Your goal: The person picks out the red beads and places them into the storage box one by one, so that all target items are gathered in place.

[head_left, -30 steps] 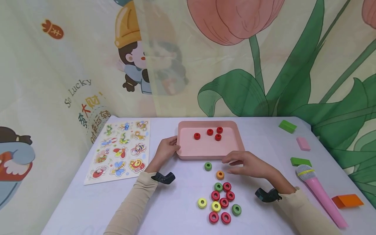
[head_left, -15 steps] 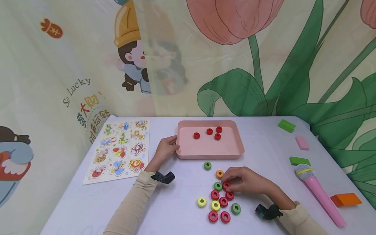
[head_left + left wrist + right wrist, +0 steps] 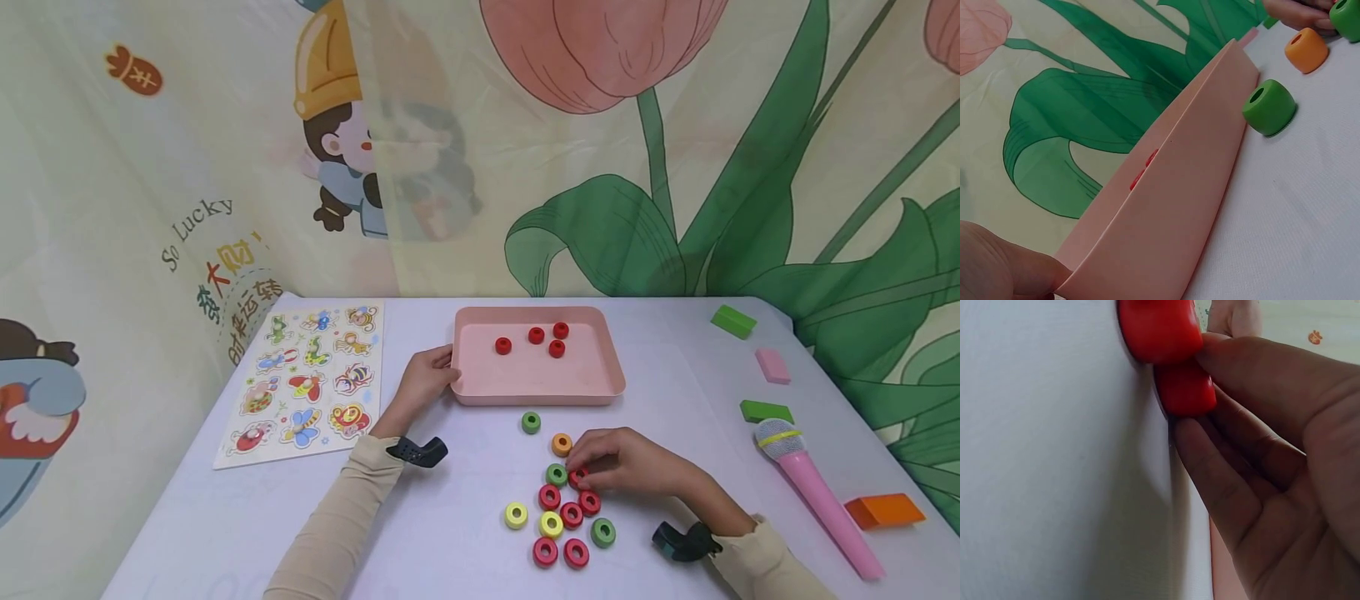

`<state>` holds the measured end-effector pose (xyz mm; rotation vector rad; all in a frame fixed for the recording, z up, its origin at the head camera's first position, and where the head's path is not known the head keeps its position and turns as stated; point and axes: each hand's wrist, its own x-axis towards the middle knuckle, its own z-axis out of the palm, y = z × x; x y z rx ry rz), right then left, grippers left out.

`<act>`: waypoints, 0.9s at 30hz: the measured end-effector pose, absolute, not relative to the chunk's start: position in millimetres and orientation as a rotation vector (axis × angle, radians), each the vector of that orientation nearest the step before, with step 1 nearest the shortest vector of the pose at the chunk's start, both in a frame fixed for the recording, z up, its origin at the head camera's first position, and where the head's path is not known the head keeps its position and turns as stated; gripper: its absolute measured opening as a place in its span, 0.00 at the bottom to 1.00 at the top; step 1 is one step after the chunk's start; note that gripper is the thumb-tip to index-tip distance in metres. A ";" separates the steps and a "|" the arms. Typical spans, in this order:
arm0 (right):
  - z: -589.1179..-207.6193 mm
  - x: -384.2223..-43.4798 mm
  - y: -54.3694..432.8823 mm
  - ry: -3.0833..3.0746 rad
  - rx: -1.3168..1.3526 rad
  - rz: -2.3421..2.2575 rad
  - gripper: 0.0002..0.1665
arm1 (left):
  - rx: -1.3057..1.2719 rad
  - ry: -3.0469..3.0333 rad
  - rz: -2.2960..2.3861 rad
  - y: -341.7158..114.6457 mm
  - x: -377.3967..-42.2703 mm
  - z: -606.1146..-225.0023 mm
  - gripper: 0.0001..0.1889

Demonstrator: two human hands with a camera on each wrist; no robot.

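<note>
My left hand (image 3: 423, 383) grips the left rim of the pink tray (image 3: 536, 398), thumb over the edge. That thumb and the tray's tall side wall (image 3: 1179, 181) show in the left wrist view. Inside the tray lie several red beads (image 3: 503, 346). In front of it my right hand (image 3: 637, 465) pinches a red bead (image 3: 1185, 390) between thumb and fingertip at the table surface. Another red bead (image 3: 1160, 328) overlaps it in the right wrist view. Around that hand are an orange bead (image 3: 561, 445), a green bead (image 3: 556, 475) and several more red beads (image 3: 550, 497).
Nearer the front are two yellow beads (image 3: 516, 516) and a green bead (image 3: 603, 532). A sticker sheet (image 3: 307, 383) lies at the left. On the right are a pink toy microphone (image 3: 825, 508), an orange block (image 3: 885, 511), green blocks (image 3: 733, 322) and a pink block (image 3: 772, 367).
My right hand has come down from beside the tray's front right corner toward me and now pinches a red bead. My left hand stays on the tray rim.
</note>
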<state>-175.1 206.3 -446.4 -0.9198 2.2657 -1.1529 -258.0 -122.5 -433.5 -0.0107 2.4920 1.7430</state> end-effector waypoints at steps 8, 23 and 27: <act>-437.5 -178.3 206.1 2.294 -0.921 -1.095 0.13 | -0.022 2.476 1.755 -123.4 -258.8 -432.9 0.28; -383.1 -257.7 194.5 2.521 -1.124 -1.077 0.15 | -0.029 2.507 1.716 -123.3 -259.8 -439.0 0.28; -378.1 -284.4 178.7 2.505 -1.175 -1.125 0.15 | -0.020 2.499 1.736 -123.1 -259.5 -437.0 0.28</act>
